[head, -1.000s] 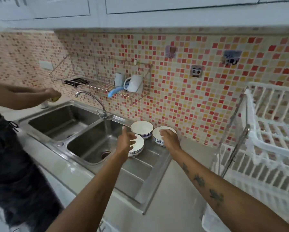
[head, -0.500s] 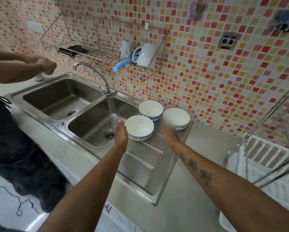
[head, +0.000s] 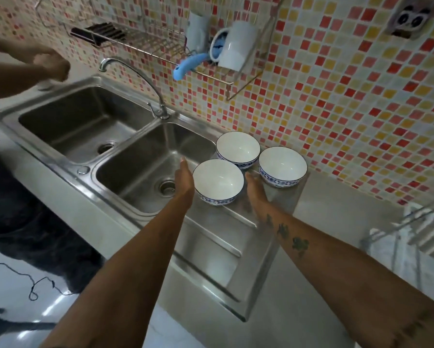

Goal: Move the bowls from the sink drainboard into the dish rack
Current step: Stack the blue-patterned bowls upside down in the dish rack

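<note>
Three white bowls with blue patterned bands stand upright on the steel drainboard [head: 211, 247]: a near bowl [head: 218, 181], a back bowl [head: 238, 149] and a right bowl [head: 282, 166]. My left hand [head: 184, 180] is flat and open just left of the near bowl, at its side. Open and empty too, my right hand [head: 255, 188] sits just right of the same bowl, below the right bowl. Neither hand grips anything. The white dish rack [head: 416, 237] shows only partly at the right edge.
A double steel sink [head: 145, 162] with a curved tap [head: 135, 79] lies left of the drainboard. Another person's hands [head: 51, 62] work at the far left. A wall wire shelf [head: 160, 46] holds a white mug and a blue handle above the sink.
The view has tilted down and closer. My hands have left the bowl tops and now flank the near bowl. The dish rack has slid mostly out of view.
</note>
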{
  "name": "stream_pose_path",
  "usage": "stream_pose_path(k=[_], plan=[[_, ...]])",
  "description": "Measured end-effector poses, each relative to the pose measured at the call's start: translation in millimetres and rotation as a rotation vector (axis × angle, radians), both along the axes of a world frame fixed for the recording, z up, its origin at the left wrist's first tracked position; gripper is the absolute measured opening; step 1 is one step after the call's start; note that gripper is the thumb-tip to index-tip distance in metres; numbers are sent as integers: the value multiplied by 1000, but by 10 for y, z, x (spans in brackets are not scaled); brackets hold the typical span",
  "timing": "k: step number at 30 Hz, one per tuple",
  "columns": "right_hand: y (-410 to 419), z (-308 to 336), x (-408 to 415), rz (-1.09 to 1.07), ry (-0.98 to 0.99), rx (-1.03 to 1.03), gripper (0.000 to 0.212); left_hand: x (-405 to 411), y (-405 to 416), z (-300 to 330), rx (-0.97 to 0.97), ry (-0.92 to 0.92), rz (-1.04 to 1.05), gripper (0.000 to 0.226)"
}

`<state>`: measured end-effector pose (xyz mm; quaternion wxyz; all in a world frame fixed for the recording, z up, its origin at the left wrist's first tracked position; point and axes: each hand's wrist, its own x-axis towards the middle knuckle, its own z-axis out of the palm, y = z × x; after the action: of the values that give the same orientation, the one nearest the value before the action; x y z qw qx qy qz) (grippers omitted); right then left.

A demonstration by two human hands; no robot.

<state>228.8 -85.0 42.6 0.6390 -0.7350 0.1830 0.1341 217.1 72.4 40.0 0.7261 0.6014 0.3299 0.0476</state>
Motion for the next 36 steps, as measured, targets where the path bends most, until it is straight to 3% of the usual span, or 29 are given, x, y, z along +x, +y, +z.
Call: stream_pose_path(k=[4, 7, 11, 14, 23, 29, 36], plan=[[54, -158, 79, -16, 31, 89, 25, 117, 37, -144, -84, 9, -56, 72], [114, -184, 119, -49, 84, 145, 35, 122, -18, -229, -152, 12, -95, 75], [155, -184, 121, -58, 164, 223, 26, 121, -90, -328, -213, 15, -79, 72], [144, -197, 138, -98, 183, 282, 32, 138, -85, -362, -239, 6, -43, 72], [48, 33, 14, -195, 161, 325, 38, -85, -233, 1, -371, -56, -11, 72], [-128, 580, -256, -314, -61, 392, 37, -358, -489, 553, -490, -151, 16, 58], [-548, 1641, -998, -331, -376, 372, 37, -791, -846, 1503, -633, -243, -113, 50]])
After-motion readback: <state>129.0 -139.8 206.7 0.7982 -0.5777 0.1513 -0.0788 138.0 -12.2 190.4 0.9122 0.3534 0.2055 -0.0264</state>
